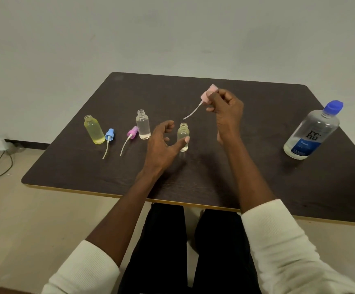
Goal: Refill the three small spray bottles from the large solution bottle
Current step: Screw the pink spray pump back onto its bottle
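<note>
Three small uncapped bottles stand on the dark table (257, 177): a yellow one (94, 130) at the left, a clear one (143, 127) in the middle, and a smaller clear one (183, 136) nearest me. My right hand (227, 112) pinches a pink spray cap (208, 93) in the air above that small bottle, its white tube hanging down to the left. My left hand (161, 143) is loosely open beside the small bottle, thumb touching its side. The large solution bottle (312, 132), blue cap on, stands at the far right.
A blue spray cap (109, 134) and a purple spray cap (132, 132) lie on the table between the bottles, tubes pointing toward me. Cables lie on the floor at the left. My legs are under the table's near edge.
</note>
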Demonstrator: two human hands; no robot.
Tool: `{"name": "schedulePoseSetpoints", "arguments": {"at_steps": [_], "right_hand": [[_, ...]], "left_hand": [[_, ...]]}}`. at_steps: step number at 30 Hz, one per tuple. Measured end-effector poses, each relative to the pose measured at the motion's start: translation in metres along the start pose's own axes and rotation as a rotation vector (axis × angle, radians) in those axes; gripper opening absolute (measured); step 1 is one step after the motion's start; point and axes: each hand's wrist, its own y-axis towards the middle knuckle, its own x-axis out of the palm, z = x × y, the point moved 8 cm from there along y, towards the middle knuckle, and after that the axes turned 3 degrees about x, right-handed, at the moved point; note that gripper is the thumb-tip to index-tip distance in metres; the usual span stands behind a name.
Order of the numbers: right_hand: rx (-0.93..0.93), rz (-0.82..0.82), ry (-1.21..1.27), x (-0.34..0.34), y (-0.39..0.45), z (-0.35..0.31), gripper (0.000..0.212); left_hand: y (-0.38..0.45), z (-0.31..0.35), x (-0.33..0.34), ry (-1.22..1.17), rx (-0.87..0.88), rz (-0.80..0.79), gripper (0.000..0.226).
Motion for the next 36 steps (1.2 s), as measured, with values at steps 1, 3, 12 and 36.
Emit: {"name": "schedulePoseSetpoints", "arguments": {"at_steps": [1, 3, 12, 36], "right_hand": [[-0.051, -0.027, 0.005, 0.001, -0.007, -0.012, 0.009], [-0.125, -0.071, -0.007, 0.006, -0.019, -0.031, 0.008], [-0.273, -0.175, -0.286, 0.026, -0.036, -0.046, 0.012], [-0.092, -0.387, -0.484, 0.034, -0.059, 0.013, 0.017]], "left_hand": [[0.002, -0.003, 0.002, -0.011, -0.022, -0.022, 0.065], [0.003, -0.004, 0.004, -0.008, -0.031, -0.050, 0.068], [0.001, 0.005, 0.009, 0.054, 0.056, -0.102, 0.048], [-0.001, 0.007, 0.010, 0.040, 0.104, -0.112, 0.038]]}}
